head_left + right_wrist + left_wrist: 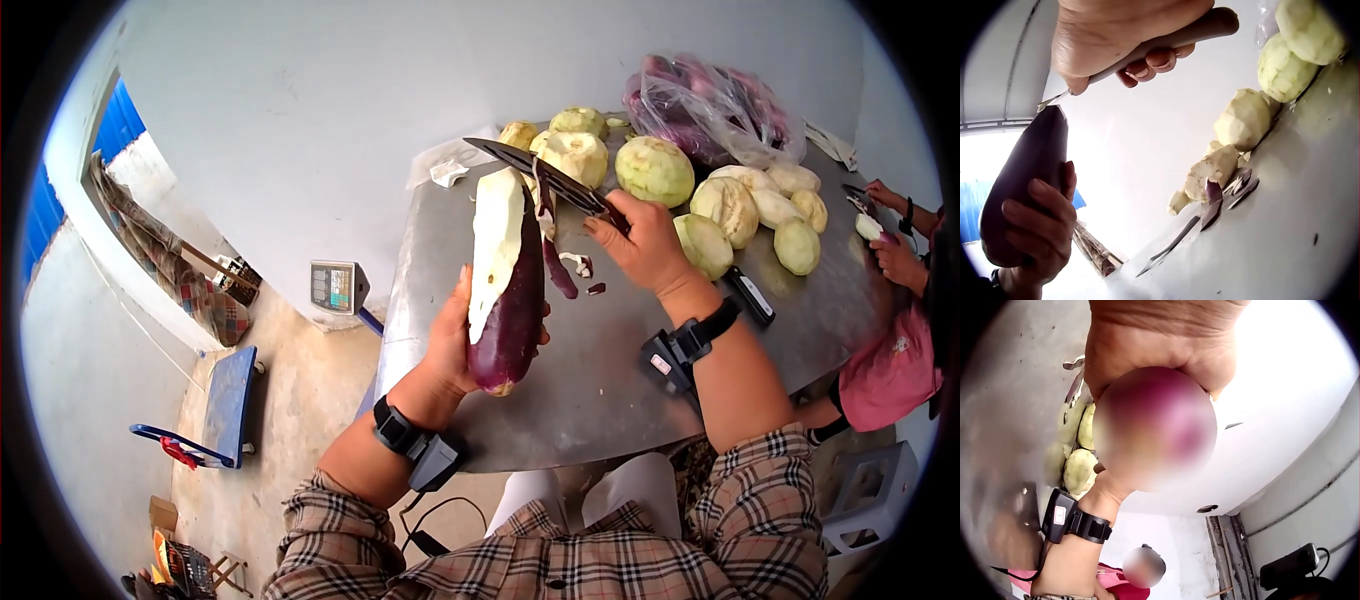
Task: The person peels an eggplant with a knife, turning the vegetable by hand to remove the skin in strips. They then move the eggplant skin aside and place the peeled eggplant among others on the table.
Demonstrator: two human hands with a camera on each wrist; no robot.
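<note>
My left hand [450,340] grips a large purple eggplant [510,330] near its lower end, holding it upright over the table. A broad strip of its skin is gone, baring pale flesh along the left side and top. My right hand [650,245] holds a dark-bladed knife [570,185] by its handle [1179,40], the fingers curled round it. The blade passes beside the eggplant's top, pointing up and left. Dark peel [558,268] shows just right of the eggplant. In the left wrist view the eggplant's near end [1154,425] is blurred and hides the fingertips.
Several peeled eggplants [655,172] cover the far right of the metal table [590,400]. Behind them sits a plastic bag [715,105] of purple ones. A black-and-white object [750,297] lies near my right forearm. Another person's hands [900,265] work at the right edge.
</note>
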